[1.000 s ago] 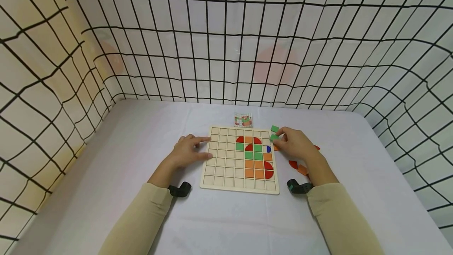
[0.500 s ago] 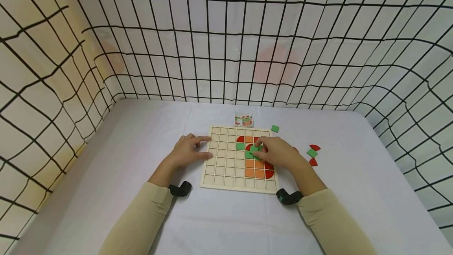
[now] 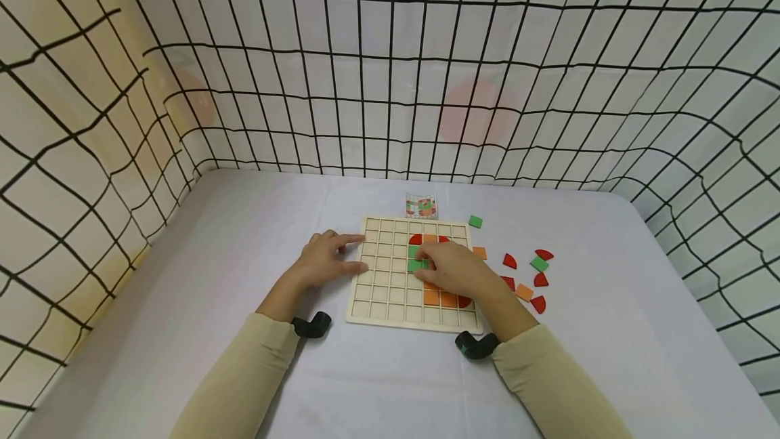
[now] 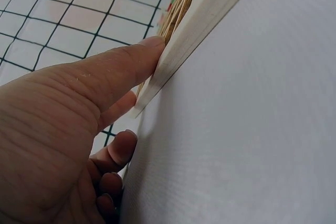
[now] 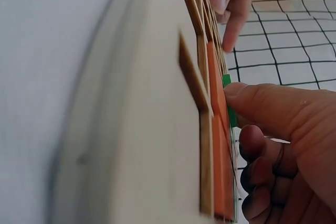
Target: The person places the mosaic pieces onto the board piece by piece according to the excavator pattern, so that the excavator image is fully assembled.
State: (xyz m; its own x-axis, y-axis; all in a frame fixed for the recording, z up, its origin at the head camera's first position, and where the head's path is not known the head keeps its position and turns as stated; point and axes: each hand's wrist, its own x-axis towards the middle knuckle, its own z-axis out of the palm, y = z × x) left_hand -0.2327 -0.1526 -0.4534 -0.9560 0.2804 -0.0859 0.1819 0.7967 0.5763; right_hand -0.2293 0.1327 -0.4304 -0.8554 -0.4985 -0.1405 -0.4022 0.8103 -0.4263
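Note:
A pale wooden grid board [image 3: 384, 290] lies on the white cloth, partly filled with red, orange and green pieces. My left hand [image 3: 321, 261] touches its left edge, thumb and index finger extended onto the rim. In the left wrist view, the thumb [image 4: 121, 66] rests on the wooden edge. My right hand [image 3: 453, 268] is over the filled part, pinching a green square tile [image 3: 415, 265] at a cell just below another green tile [image 3: 414, 251]. The right wrist view shows the thumb against the green tile [image 5: 230, 100]. My right hand hides several pieces beneath it.
A small pattern card [image 3: 421, 206] lies beyond the board. One loose green tile [image 3: 475, 221] sits off its far right corner. Red quarter-circles [image 3: 509, 261], orange squares [image 3: 524, 292] and a green tile [image 3: 539, 263] are scattered on the right. Black wire netting [image 3: 390, 93] surrounds the table.
My right hand has picked up a green tile from beside the board's right edge and carried it left to the cell below another green tile. My left hand has stayed put.

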